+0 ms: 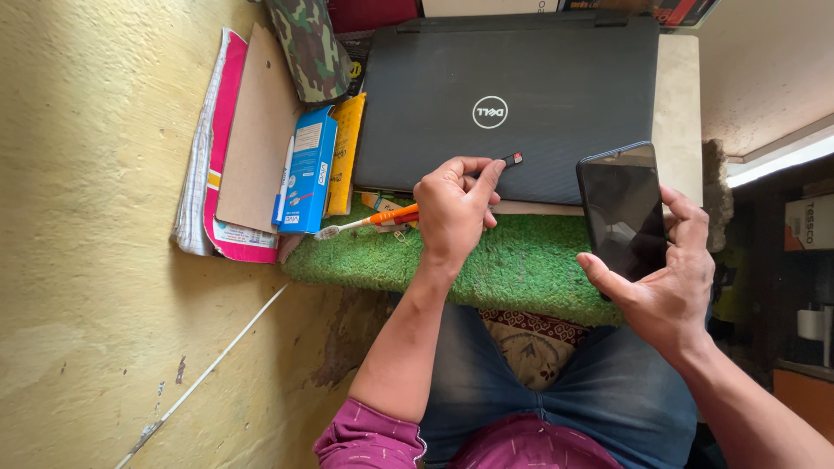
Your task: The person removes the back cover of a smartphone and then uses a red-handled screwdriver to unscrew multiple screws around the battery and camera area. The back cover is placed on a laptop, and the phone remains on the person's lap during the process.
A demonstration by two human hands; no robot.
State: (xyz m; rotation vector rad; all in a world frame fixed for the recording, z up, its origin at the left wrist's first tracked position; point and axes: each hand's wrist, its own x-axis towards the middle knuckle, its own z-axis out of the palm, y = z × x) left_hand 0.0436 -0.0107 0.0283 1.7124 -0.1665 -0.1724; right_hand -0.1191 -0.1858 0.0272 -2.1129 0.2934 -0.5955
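Two bare hands work above a closed dark grey laptop (512,104) that lies on a desk covered by a green artificial-grass mat (521,260). Left hand (452,208) hovers over the laptop's near edge; its fingers (486,178) are pinched tight on a tiny black and red card, likely a memory card (513,159), which sticks out beyond the fingertips over the laptop lid. Remaining fingers of that hand are curled in toward the palm. Right hand (669,278) sits to the right of the laptop's near corner, gripping a black smartphone with a dark, unlit screen (624,208); thumb presses the phone's left edge, other fingers wrap behind its right edge, so the hand is closed around it. Phone stands tilted, screen toward the camera, partly overlapping the laptop's right side.

Just left of the laptop's near edge, under the left hand, lies an orange-and-white toothbrush (365,221) on the mat, bristles pointing away from the laptop. Further left of the laptop: a yellow packet (346,152), a blue rectangular cardboard box (308,169), a brown cardboard sheet (261,130) over a pink-edged stack of papers (204,165). A camouflage-patterned fabric roll (308,48) sits at the laptop's far left corner. Below the mat, blue jeans (625,391) and maroon sleeves (369,434) show.
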